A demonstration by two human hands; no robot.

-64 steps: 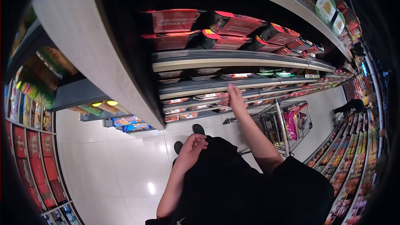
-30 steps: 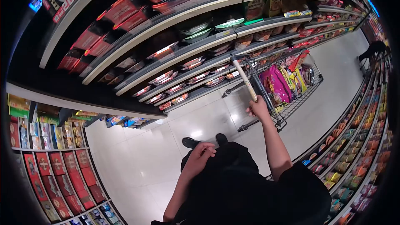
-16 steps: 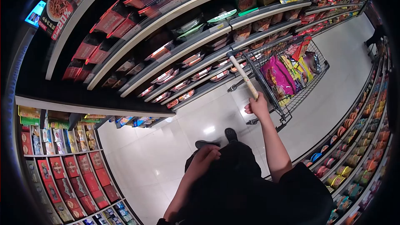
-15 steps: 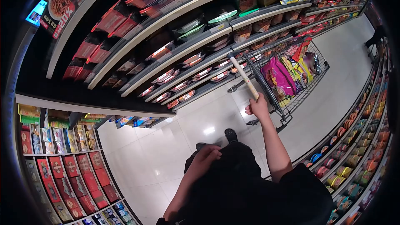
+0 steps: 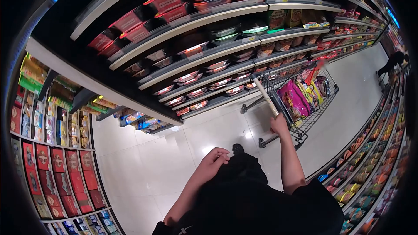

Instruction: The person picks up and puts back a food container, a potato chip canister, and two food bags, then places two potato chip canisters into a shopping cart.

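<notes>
My right hand (image 5: 279, 124) is wrapped around the near end of the pale handlebar (image 5: 264, 93) of a wire shopping cart (image 5: 320, 113). Inside the cart lie a magenta bag (image 5: 292, 98), yellow packets (image 5: 312, 93), a red packet (image 5: 312, 75) and a dark package (image 5: 323, 86), tops partly blurred. My left hand (image 5: 213, 162) hovers in front of my body, apart from the cart, its fingers curled in and no object showing in them. Below it, one dark shoe (image 5: 237, 149) shows on the floor.
Refrigerated shelves (image 5: 196, 52) with packaged trays run along the far side. Curved shelves (image 5: 370, 165) of round tubs line the right. A rack (image 5: 56, 169) of red boxes stands at left. A person in dark clothes (image 5: 394, 63) is farther up the aisle.
My view has turned, and the shelves and rack have shifted in it. The cart and my right hand sit slightly lower and farther right; my right hand keeps its grip on the handlebar.
</notes>
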